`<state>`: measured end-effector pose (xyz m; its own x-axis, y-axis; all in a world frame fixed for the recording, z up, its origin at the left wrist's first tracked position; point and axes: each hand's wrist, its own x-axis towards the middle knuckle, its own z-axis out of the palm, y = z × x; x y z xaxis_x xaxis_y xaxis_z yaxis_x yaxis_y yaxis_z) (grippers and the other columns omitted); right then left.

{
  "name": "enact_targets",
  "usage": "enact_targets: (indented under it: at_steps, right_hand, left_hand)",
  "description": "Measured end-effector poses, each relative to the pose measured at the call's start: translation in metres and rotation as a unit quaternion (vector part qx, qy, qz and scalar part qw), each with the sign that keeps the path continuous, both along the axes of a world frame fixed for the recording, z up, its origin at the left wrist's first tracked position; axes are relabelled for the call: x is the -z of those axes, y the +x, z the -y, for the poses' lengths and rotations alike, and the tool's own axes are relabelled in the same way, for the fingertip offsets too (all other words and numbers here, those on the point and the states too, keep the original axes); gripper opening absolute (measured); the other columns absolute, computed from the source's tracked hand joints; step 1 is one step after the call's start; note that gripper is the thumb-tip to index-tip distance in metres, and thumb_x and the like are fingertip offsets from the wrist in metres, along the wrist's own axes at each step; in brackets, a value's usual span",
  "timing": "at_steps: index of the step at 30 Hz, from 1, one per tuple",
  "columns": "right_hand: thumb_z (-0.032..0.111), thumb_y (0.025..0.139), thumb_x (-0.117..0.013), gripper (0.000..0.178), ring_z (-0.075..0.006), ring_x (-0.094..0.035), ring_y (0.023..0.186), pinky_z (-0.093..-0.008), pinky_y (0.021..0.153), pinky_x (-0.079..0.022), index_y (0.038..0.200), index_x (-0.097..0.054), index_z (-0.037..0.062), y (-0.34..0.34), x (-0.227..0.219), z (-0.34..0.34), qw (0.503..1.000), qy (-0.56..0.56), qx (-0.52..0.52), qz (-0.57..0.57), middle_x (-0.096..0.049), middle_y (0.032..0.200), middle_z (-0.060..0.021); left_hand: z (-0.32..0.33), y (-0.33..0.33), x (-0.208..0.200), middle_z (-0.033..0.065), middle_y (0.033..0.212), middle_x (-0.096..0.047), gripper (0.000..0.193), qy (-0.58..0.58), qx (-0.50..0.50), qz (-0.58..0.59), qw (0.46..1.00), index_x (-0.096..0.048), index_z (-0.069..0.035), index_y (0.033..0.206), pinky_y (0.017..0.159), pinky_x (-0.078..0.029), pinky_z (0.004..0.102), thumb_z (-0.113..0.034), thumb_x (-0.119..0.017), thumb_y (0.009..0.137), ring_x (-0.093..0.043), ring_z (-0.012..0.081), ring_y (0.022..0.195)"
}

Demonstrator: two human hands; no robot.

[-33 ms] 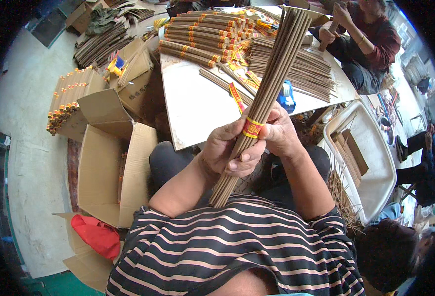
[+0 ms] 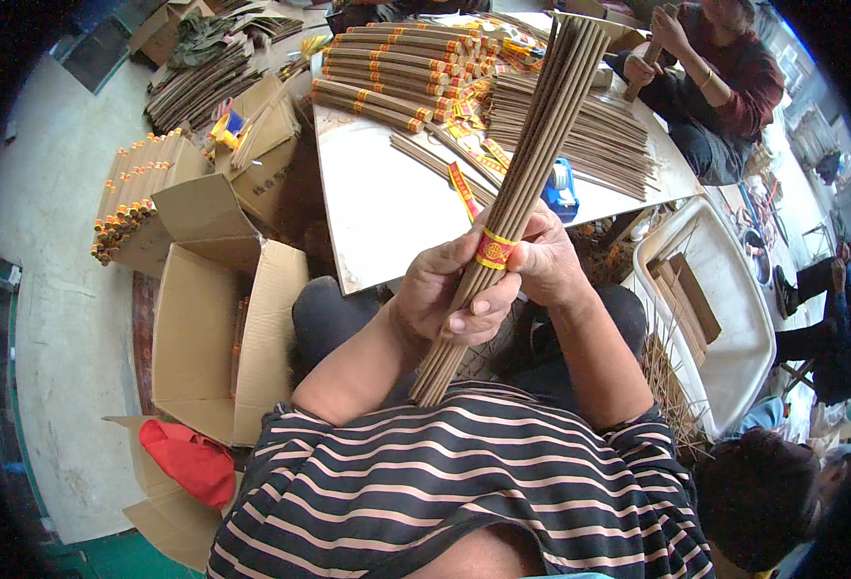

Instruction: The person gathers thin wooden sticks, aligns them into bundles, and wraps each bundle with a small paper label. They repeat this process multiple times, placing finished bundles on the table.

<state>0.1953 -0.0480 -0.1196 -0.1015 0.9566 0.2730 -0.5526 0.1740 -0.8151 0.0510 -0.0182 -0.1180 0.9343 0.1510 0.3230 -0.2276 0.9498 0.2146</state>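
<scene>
A bundle of brown incense sticks point(image 2: 551, 125) slants up and away in front of my chest. Around its middle runs a red and yellow paper band point(image 2: 495, 251). My left hand point(image 2: 445, 294) wraps the sticks at and below the band, fingers closed. From the other side my right hand point(image 2: 549, 259) pinches at the band, its thumb lying against the paper. Behind the bundle, on the white table point(image 2: 372, 207), lie loose incense sticks point(image 2: 589, 135), several red and yellow paper strips point(image 2: 464, 191) and a blue tape dispenser point(image 2: 561, 193).
Banded incense bundles point(image 2: 377, 82) are stacked at the table's far left. An open cardboard box point(image 2: 194, 338) stands at my left, beside a red cloth point(image 2: 186, 461). To my right is a white plastic tub point(image 2: 744, 362). A co-worker point(image 2: 725, 87) sits at the far right, holding sticks.
</scene>
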Motion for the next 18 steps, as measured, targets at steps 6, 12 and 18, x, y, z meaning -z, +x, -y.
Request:
enact_targets:
  at_steps: [6, 12, 18]
  right_hand:
    - [0.025, 0.069, -0.076, 0.044, -0.0141, -0.058, 0.084, -0.0282, 0.077, -0.048, 0.101, -0.055, 0.0043, -0.004, 0.006, -0.003, 0.994, -0.003, -0.078, -0.080, -0.060, 0.092, -0.0040]
    - [0.018, 0.073, -0.073, 0.036, -0.0150, -0.058, 0.086, -0.0291, 0.078, -0.047, 0.102, -0.055, 0.0037, -0.006, 0.009, -0.001, 0.985, -0.055, -0.102, -0.132, -0.061, 0.093, -0.0041]
    - [0.010, 0.077, -0.064, 0.030, -0.0130, -0.056, 0.086, -0.0260, 0.081, -0.043, 0.104, -0.054, 0.0004, 0.012, 0.005, 0.005, 0.997, -0.053, 0.035, -0.040, -0.060, 0.094, -0.0057]
  left_hand:
    - [-0.001, 0.003, -0.003, 0.0128, 0.071, -0.051, 0.050, 0.003, 0.013, 0.043, 0.999, -0.026, -0.007, 0.134, 0.036, -0.040, 0.0219, -0.038, -0.035, 0.095, -0.049, 0.0122, 0.044]
    - [0.000, -0.002, -0.016, 0.0114, 0.067, -0.051, 0.052, 0.052, -0.055, -0.023, 0.997, -0.029, -0.007, 0.133, 0.035, -0.036, 0.0210, -0.041, -0.035, 0.094, -0.044, 0.0109, 0.040]
    - [-0.004, -0.011, -0.021, 0.0074, 0.060, -0.048, 0.044, 0.128, -0.131, -0.152, 0.971, -0.049, -0.002, 0.089, 0.035, -0.036, 0.0219, -0.044, -0.039, 0.092, -0.043, 0.0099, 0.041]
